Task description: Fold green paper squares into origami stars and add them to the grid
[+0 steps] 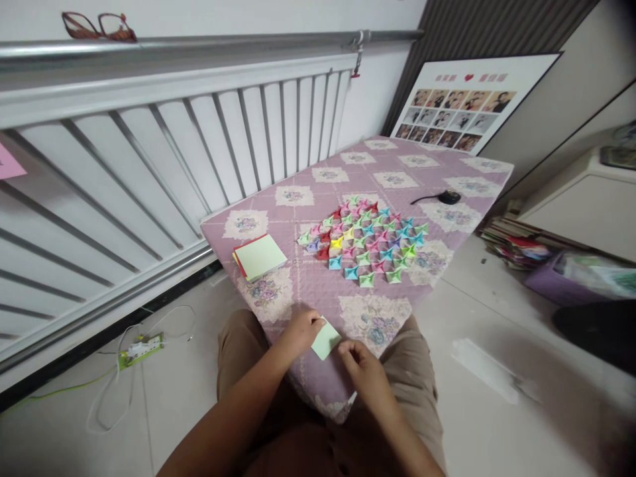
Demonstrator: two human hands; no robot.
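Note:
A small light green square of paper point(325, 340) lies near the front corner of the cloth-covered table, turned like a diamond. My left hand point(304, 330) is closed on its upper left edge, fingertips pressed together. At the right corner of the paper, the fingers of my right hand point(362, 366) are curled in a pinch. A stack of coloured paper sheets point(261, 256), pale green on top with red and yellow edges showing, sits to the left. Beyond my hands, rows of small folded paper pieces point(368, 242) in green, pink, red, blue and yellow stand on the cloth.
The purple floral tablecloth point(318, 205) covers the table. A black object with a short cord point(448, 197) rests at the back right. A white radiator point(199, 139) runs along the left. On the floor are a power strip point(142, 349) and a purple container point(566, 285).

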